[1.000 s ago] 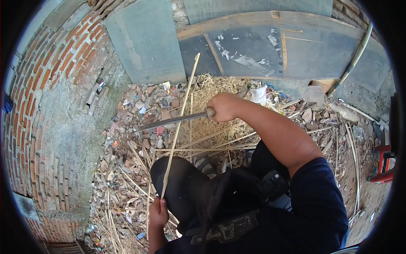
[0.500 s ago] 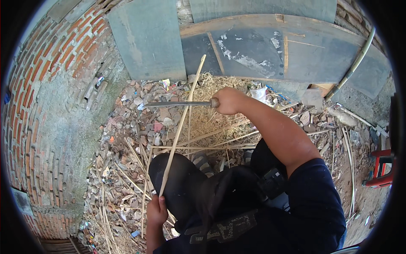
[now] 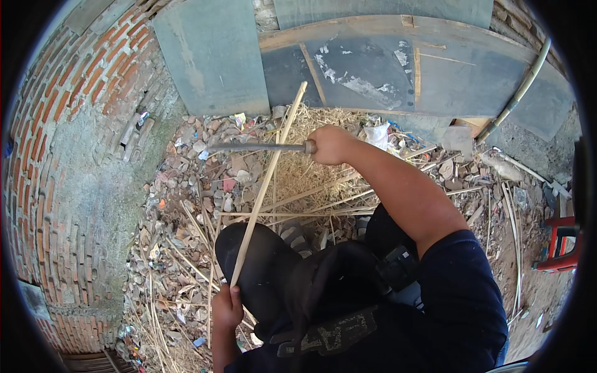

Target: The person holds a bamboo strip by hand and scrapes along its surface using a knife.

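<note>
A long pale bamboo strip (image 3: 265,180) slants from beside my left knee up toward the far panels. Its near end is gripped by my left hand (image 3: 228,308), thumb laid along it. My right hand (image 3: 333,145) is closed round the wooden handle of a machete (image 3: 258,147). The blade points left and crosses the strip at its upper part; whether the edge bites into it I cannot tell. Under and beyond the blade lies a heap of curly bamboo shavings (image 3: 311,171).
Rubble and litter (image 3: 186,248) cover the ground, with several loose bamboo strips (image 3: 298,214) across it. A brick wall (image 3: 56,205) curves along the left. Grey panels (image 3: 367,68) stand at the far side, a leaning pole (image 3: 519,93) at far right, a red stool (image 3: 556,248) at right.
The bamboo strip's surface looks flatter and its far end squarer, as though rolled in my left hand. The machete stays across its upper part, and the view has shifted slightly.
</note>
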`<state>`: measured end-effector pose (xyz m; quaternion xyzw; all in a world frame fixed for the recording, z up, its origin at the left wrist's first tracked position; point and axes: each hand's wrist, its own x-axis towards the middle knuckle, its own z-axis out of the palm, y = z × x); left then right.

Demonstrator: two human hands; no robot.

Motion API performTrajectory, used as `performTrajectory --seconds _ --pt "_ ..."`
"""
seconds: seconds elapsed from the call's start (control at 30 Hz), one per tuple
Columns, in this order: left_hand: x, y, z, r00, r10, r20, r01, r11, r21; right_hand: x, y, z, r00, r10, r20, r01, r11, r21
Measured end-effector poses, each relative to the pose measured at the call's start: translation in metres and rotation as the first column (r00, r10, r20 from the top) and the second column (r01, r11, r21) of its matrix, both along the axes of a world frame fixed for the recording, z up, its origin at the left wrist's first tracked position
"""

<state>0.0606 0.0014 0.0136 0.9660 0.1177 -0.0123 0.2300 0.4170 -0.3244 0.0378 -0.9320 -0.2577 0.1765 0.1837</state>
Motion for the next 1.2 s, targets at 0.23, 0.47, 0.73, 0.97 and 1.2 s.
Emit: performTrajectory --seconds 0.23,0.47,0.73,0.97,1.2 --pt "-0.004 0.001 0.005 0.999 -0.017 -0.039 0.017 1.000 -0.015 -0.003 -0.002 0.002 0.996 -0.073 0.050 0.068 0.994 0.088" --pt "-0.001 0.002 -0.002 0.999 0.009 -0.045 -0.009 1.000 0.000 -0.039 0.015 0.020 0.953 0.213 0.215 -0.213 0.977 -0.022" --pt "-0.002 0.000 -0.002 0.999 0.003 0.037 -0.004 1.000 0.017 0.001 0.003 -0.012 0.998 -0.020 0.053 0.014 0.994 0.111" --pt "-0.005 -0.002 -0.003 0.999 0.046 -0.021 -0.046 0.998 -0.038 -0.029 0.006 0.022 0.998 0.041 0.057 -0.045 0.997 0.060" --pt "0.001 -0.001 -0.002 1.000 0.022 -0.013 -0.022 1.000 -0.009 -0.012 0.001 0.015 0.999 0.040 0.010 -0.040 0.999 -0.011"
